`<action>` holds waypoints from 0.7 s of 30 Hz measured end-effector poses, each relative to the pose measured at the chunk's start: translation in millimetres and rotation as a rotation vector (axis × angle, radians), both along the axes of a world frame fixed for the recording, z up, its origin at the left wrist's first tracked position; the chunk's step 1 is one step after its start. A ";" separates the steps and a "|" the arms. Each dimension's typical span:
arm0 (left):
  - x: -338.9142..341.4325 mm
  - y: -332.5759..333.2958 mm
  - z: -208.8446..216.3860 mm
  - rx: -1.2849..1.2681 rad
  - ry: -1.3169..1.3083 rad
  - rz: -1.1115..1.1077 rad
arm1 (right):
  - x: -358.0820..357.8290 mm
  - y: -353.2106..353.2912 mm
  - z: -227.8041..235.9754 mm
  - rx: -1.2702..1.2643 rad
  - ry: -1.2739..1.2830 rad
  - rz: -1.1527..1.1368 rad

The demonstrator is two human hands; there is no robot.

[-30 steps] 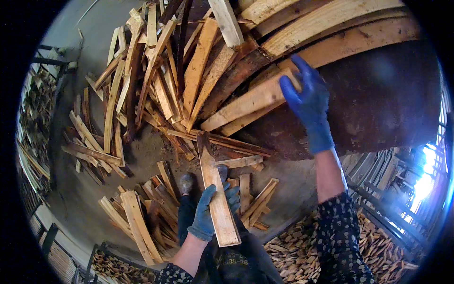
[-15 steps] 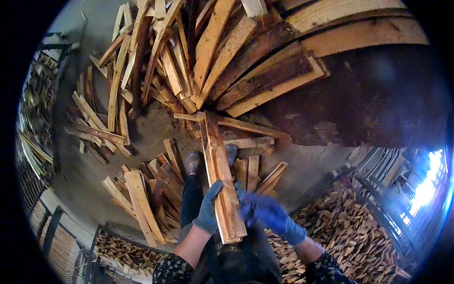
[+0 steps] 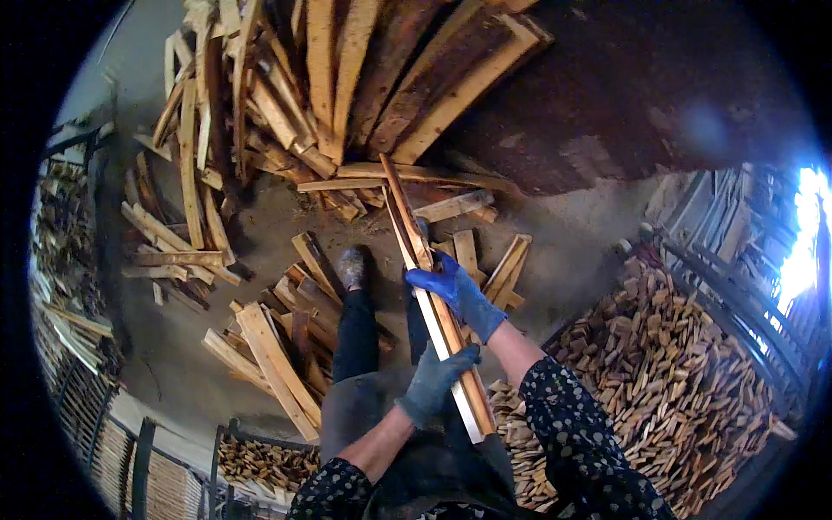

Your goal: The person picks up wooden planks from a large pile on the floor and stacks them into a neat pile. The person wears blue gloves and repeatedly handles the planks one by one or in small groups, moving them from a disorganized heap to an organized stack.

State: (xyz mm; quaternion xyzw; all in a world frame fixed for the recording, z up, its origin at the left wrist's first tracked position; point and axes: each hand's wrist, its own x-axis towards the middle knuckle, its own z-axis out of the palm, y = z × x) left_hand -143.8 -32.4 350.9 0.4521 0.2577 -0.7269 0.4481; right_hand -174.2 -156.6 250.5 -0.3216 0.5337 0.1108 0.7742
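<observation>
Two long wooden boards point(image 3: 447, 334), pressed side by side, slant across the front of my body with their narrow edges facing up. Around their lower half is my left hand point(image 3: 439, 381) in a grey-blue glove, its fingers closed on the wood. Farther up, my right hand point(image 3: 457, 290) in a brighter blue glove grips the same boards, fingers over their edges. At the far end the two boards spread apart into a narrow gap, and one tip looks rough and split. The undersides of the boards and parts of both hands' fingers are hidden.
A pile of long planks point(image 3: 347, 78) fans out ahead beside a dark brown surface point(image 3: 641, 104). Shorter boards point(image 3: 276, 355) lie by my left foot, others point(image 3: 507, 269) to the right. A bin of small wood blocks point(image 3: 659, 373) stands at right, a smaller one point(image 3: 264, 459) at lower left.
My right hand, blurred beside the boards before, has closed on them farther up. The boards have been turned from broad face up to edge up and shifted right. The view has moved too.
</observation>
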 end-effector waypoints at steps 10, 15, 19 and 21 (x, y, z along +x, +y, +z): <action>-40.9 17.6 -6.7 -0.143 -0.242 -0.341 | -76.6 25.5 41.2 -0.065 0.088 0.053; -59.5 25.2 -12.2 -0.177 -0.273 -0.601 | -101.3 38.5 52.5 -0.159 0.002 -0.174; -68.2 22.0 -17.5 -0.293 -0.083 -0.823 | -140.4 50.4 56.6 -0.167 0.070 -0.349; -75.1 21.9 -25.8 -0.454 -0.091 -0.938 | -163.3 56.7 57.1 -0.241 0.088 -0.397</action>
